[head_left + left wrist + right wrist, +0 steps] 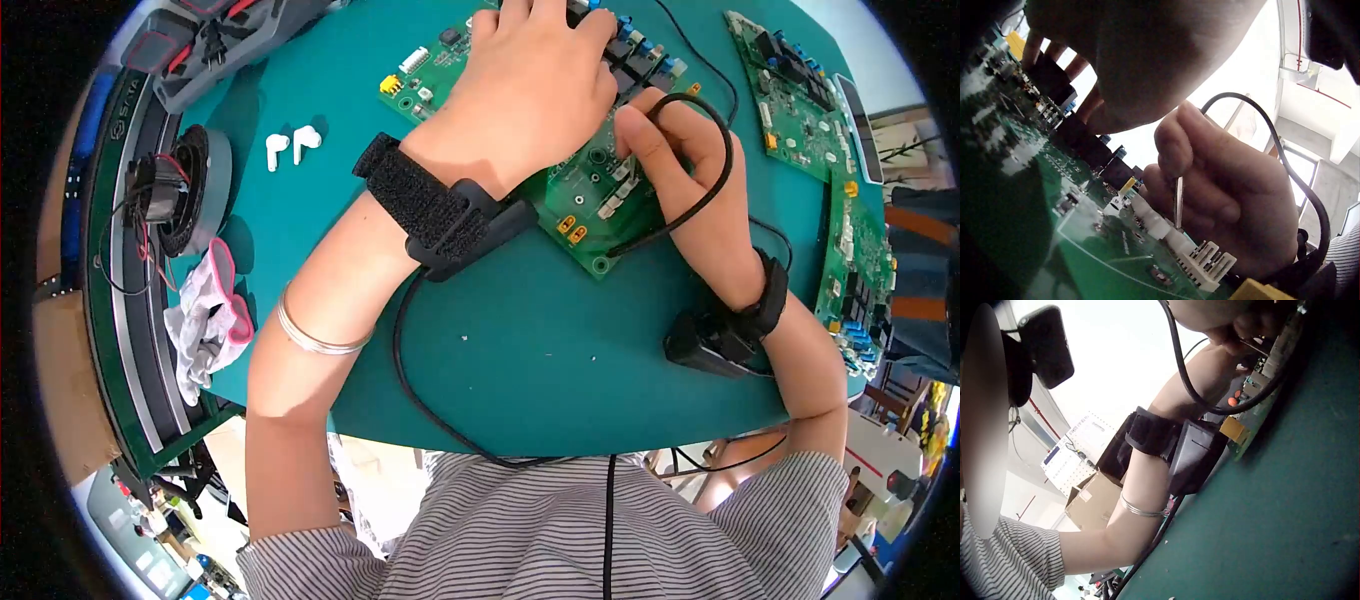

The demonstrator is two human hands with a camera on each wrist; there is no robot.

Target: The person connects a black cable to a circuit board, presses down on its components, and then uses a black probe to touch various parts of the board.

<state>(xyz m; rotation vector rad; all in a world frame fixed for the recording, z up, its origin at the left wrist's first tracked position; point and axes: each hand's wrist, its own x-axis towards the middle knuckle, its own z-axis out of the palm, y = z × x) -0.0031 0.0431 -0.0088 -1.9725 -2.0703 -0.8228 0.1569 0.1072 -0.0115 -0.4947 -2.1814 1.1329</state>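
Note:
A green circuit board (552, 198) lies on the table, packed with black blocks, blue parts and white connectors. My left hand (535, 90) rests across its far part, and the fingertips come down over black blocks (1052, 82) in the left wrist view. Closer to me, my right hand (690, 165) pinches a slim metal tool (1178, 203) between thumb and fingers. Its tip points down at the row of white connectors (1175, 240) along the board's edge. A black cable (722, 165) loops over the right hand toward the board's near corner.
More circuit boards (800, 120) lie at the right, beside a phone-like slab (860, 130). White earbuds (307, 140), a grey-and-pink glove (210, 320) and a round black reel (195, 190) sit left. An open tool case (240, 50) stands at the far left.

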